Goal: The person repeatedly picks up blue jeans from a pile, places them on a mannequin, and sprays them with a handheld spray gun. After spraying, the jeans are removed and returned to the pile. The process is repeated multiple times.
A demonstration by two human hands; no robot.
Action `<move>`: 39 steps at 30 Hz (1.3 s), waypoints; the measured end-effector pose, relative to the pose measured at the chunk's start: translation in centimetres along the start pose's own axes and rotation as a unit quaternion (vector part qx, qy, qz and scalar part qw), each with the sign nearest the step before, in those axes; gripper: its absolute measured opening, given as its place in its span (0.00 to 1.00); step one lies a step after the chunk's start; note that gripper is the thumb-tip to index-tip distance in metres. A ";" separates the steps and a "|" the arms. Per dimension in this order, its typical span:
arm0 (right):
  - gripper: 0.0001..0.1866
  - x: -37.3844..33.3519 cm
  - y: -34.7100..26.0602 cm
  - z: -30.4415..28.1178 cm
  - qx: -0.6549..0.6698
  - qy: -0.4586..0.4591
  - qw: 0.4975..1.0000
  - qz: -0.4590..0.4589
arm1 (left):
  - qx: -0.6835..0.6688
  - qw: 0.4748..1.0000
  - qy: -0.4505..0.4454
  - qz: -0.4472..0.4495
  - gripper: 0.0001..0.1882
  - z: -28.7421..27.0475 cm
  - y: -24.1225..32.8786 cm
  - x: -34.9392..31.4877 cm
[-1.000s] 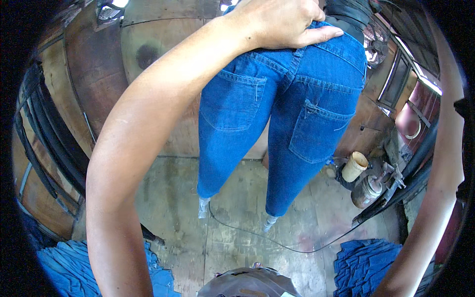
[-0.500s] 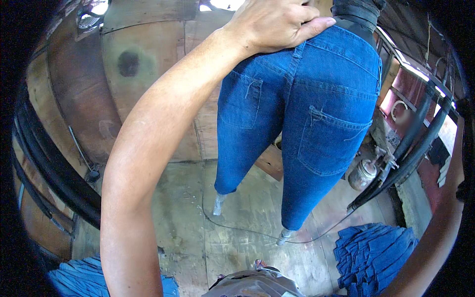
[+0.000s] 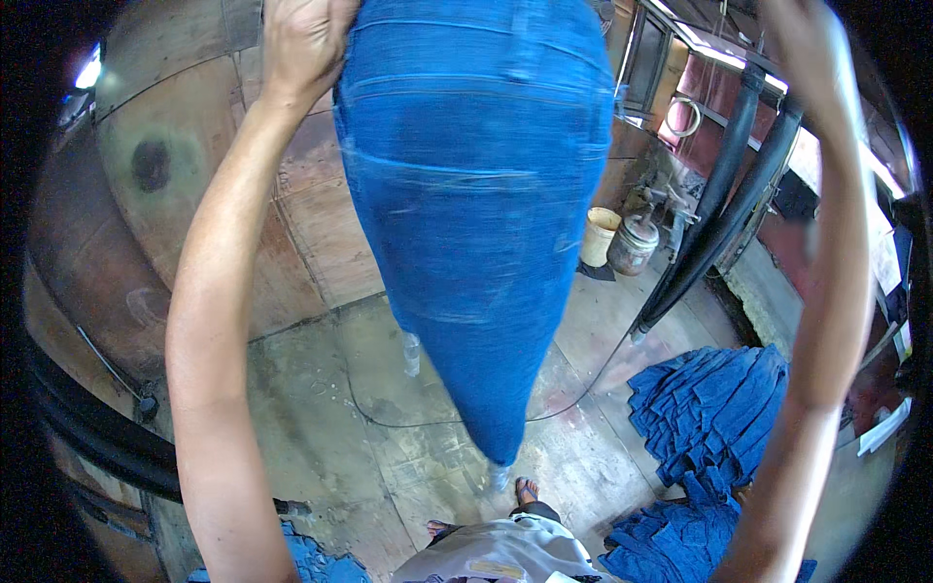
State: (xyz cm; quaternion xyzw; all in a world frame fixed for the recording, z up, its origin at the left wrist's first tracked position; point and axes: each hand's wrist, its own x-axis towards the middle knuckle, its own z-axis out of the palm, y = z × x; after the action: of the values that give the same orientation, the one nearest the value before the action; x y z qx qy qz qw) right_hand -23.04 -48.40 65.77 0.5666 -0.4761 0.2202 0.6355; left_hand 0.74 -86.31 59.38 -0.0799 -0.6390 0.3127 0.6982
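A pair of blue jeans (image 3: 466,214) hangs upright in front of me, filled out and narrowing downward. Below the hems, clear plastic-wrapped ends (image 3: 412,355) stick out. My left hand (image 3: 306,44) is at the upper left edge of the jeans, its fingers curled against the cloth and partly cut off by the top of the picture. Raised at the upper right, my right hand (image 3: 802,49) is apart from the jeans. Motion smears its fingers. The jeans' surface is blurred too, and their waistband is out of view.
Piles of folded blue denim (image 3: 709,408) lie at the lower right, with more denim (image 3: 321,559) at lower left. A spray gun with a cup (image 3: 634,243) hangs beside a pale bucket (image 3: 600,236). Thick black hoses (image 3: 724,185) run along the right. A thin cable (image 3: 389,424) crosses the floor.
The jeans have turned from showing both back pockets to a narrower, blurred side. My left hand has gone from the waistband to the left edge. My right hand has come up into view.
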 end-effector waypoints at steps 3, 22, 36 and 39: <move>0.25 -11.3 4.8 2.5 0.108 -0.011 0.980 0.164 | -0.005 0.991 -0.124 -0.046 0.25 -1.3 -2.4 -1.2; 0.14 -42.6 4.1 17.4 0.575 -0.161 0.590 0.543 | 0.217 0.884 -0.411 0.049 0.14 -6.3 21.1 11.6; 0.23 -36.6 4.1 12.2 0.540 -0.164 0.520 0.641 | 0.239 0.846 -0.473 0.057 0.24 -3.5 22.2 5.9; 0.30 -35.3 5.8 9.0 0.468 -0.127 0.538 0.689 | 0.239 0.862 -0.443 0.069 0.23 -3.2 21.7 5.0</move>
State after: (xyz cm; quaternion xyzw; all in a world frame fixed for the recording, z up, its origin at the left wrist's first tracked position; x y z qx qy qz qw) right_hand -46.82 -46.06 37.68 0.3020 -0.6243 0.7076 -0.1357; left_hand -3.63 -65.49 51.96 0.1925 -0.7794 0.5054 0.3163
